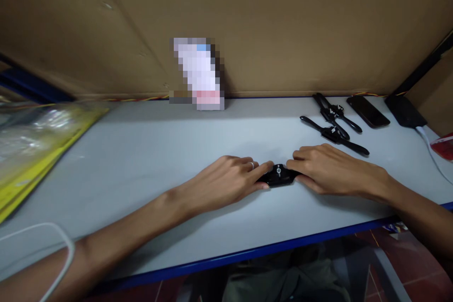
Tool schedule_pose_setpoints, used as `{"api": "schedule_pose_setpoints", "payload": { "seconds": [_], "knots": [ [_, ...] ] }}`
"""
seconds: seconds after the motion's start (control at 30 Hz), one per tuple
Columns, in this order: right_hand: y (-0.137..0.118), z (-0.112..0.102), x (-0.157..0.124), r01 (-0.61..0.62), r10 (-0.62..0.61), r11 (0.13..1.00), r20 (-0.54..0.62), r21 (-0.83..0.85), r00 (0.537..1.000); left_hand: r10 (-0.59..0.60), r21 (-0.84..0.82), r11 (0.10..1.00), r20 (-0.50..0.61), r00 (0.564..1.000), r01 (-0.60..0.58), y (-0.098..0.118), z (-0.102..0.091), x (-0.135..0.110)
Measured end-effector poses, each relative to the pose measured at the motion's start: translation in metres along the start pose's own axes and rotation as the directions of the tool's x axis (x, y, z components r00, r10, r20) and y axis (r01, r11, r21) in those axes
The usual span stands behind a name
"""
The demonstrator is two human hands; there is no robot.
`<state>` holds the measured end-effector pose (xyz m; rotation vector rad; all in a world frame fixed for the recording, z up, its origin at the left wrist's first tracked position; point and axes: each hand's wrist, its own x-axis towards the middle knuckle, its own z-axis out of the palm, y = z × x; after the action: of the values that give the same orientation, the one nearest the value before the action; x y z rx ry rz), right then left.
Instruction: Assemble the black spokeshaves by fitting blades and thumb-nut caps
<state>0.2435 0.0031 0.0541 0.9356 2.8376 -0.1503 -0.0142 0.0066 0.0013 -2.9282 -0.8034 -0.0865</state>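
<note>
A black spokeshave (279, 177) lies low over the table, its flat middle body and a silver screw showing between my two hands. My left hand (240, 174), with a ring on one finger, is closed round the left handle, thumb and forefinger against the body. On the opposite side my right hand (322, 167) grips the right handle. Most of both handles is hidden by the fingers. Beyond my right hand, more black spokeshaves (332, 135) rest on the table, some overlapping.
The white table (141, 151) has a blue front edge. A dark phone (368, 111) and a black device (405, 111) with a white cable lie at the back right. Yellow-edged plastic packets (46, 151) are on the left. A blurred-out upright item (200, 73) leans against the cardboard wall (265, 23).
</note>
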Motion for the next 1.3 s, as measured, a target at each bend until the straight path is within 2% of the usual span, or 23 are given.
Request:
{"api": "schedule_pose_setpoints", "payload": {
  "seconds": [0.57, 0.73, 0.8, 0.87, 0.93, 1.0, 1.3],
  "knots": [
    [0.000, 0.001, 0.001, 0.003, -0.003, 1.000, -0.011, -0.007, 1.000, -0.011, 0.004, 1.000, 0.030, 0.999, 0.010, 0.000, -0.001, 0.000],
    [0.003, -0.002, 0.000, -0.010, 0.010, 0.999, 0.002, 0.046, 1.000, -0.011, 0.003, 1.000, 0.029, 1.000, 0.011, 0.000, -0.001, 0.000],
    [0.006, -0.001, 0.001, -0.013, 0.016, 0.997, -0.041, 0.077, 0.999, -0.012, 0.000, 1.000, 0.028, 1.000, 0.012, 0.000, -0.001, 0.000],
    [0.009, 0.003, 0.004, 0.002, 0.011, 0.996, -0.144, 0.088, 0.989, -0.011, -0.009, 1.000, 0.020, 1.000, 0.011, 0.000, -0.001, 0.000],
    [0.010, 0.009, 0.007, 0.049, -0.027, 0.995, -0.254, 0.081, 0.967, -0.010, -0.020, 1.000, 0.009, 1.000, 0.010, -0.001, 0.000, 0.000],
    [0.010, 0.015, 0.010, 0.106, -0.083, 0.993, -0.311, 0.059, 0.947, -0.006, -0.022, 1.000, -0.001, 1.000, 0.006, -0.001, 0.001, 0.000],
    [0.005, 0.022, 0.014, 0.121, -0.116, 0.993, -0.328, -0.006, 0.937, -0.005, 0.014, 1.000, 0.021, 1.000, 0.005, 0.000, 0.000, 0.002]
  ]
}}
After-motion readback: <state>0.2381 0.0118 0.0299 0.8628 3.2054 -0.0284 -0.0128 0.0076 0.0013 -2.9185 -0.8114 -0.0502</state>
